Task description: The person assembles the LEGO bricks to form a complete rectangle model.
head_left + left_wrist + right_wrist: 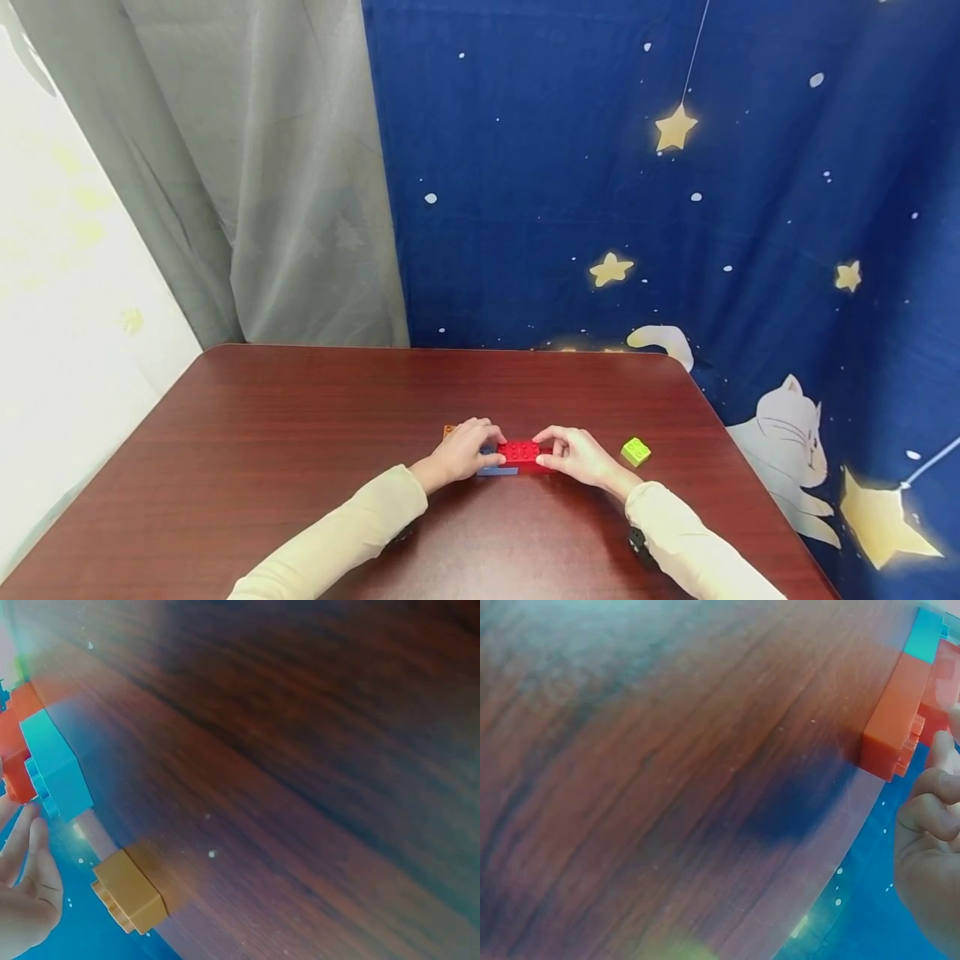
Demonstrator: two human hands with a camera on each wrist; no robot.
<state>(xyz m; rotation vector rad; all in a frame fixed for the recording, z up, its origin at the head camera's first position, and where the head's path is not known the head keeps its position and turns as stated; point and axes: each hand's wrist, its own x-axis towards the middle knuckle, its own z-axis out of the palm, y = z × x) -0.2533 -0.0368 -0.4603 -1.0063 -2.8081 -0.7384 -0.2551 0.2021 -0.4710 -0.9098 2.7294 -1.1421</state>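
Note:
Near the middle of the table, a red building brick [519,451] with studs on top lies across a blue brick [497,471] and a second red brick [534,468]. My left hand [467,450] holds the upper brick's left end with thumb and fingertips. At its right end, the thumb and index finger of my right hand [581,457] grip the same brick. The left wrist view shows the blue brick [60,769] beside the red ones. In the right wrist view the lower red brick [900,712] stands on the table; whether the upper one is fully seated I cannot tell.
An orange brick [448,431] sits just behind my left hand, partly hidden by it. To the right of my right hand lies a lime-green brick [636,452]. The brown table [315,417] has curtains [525,208] behind it.

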